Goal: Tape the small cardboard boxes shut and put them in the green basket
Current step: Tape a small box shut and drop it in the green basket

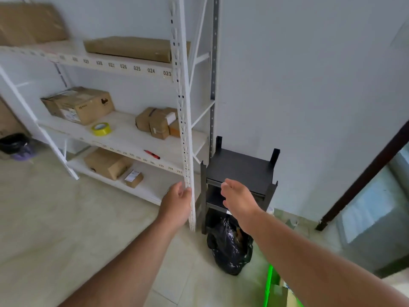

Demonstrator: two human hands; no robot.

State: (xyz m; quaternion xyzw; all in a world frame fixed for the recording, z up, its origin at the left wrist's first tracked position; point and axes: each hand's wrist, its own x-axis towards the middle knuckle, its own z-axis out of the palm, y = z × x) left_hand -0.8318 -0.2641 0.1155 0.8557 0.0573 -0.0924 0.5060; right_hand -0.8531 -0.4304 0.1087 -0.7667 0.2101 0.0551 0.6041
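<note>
A black stand (240, 168) is standing beside white shelving (184, 120), a black rubbish bag (230, 247) slumping beneath it.

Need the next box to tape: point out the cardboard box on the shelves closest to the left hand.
The small labelled box on the bottom shelf, lowest and nearest the left hand; every other box sits farther left or higher.

A cluster of small brown cardboard boxes (158, 122) sits on the middle shelf (124, 138) of the white rack, pressed together near its right upright, one bearing a white label. A roll of yellow tape (101, 129) lies flat on the same shelf, to their left and apart from them. Only a bright green edge of the green basket (269, 284) shows, at the bottom of the view.
</note>
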